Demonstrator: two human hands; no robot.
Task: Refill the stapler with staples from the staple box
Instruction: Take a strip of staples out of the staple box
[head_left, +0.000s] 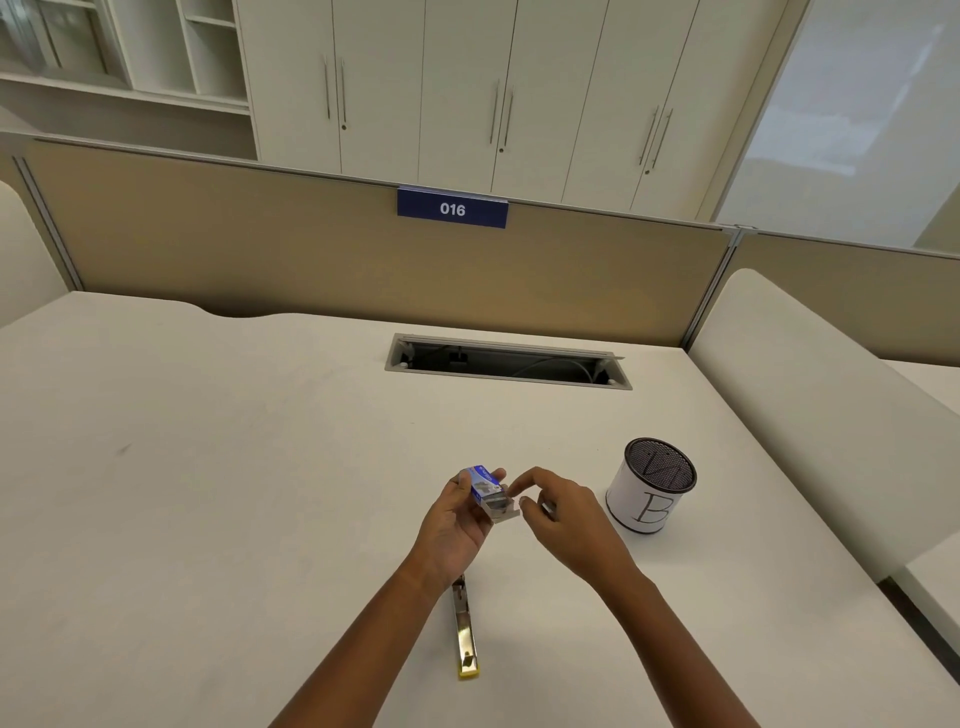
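My left hand (453, 525) holds a small blue staple box (485, 486) above the white desk (208, 493). The box's inner tray is slid out toward the right, and grey staples show in it. My right hand (563, 514) is beside the tray's open end, thumb and fingers pinched close together at its edge; whether they hold staples I cannot tell. The stapler (464, 631), metal with a yellow tip, lies opened out flat on the desk below my hands, partly hidden by my left wrist.
A mesh pen cup wrapped in white paper marked "B" (652, 488) stands right of my hands. A cable slot (506, 361) is cut into the desk near the beige partition (311, 260). A white side divider (810, 405) bounds the desk on the right.
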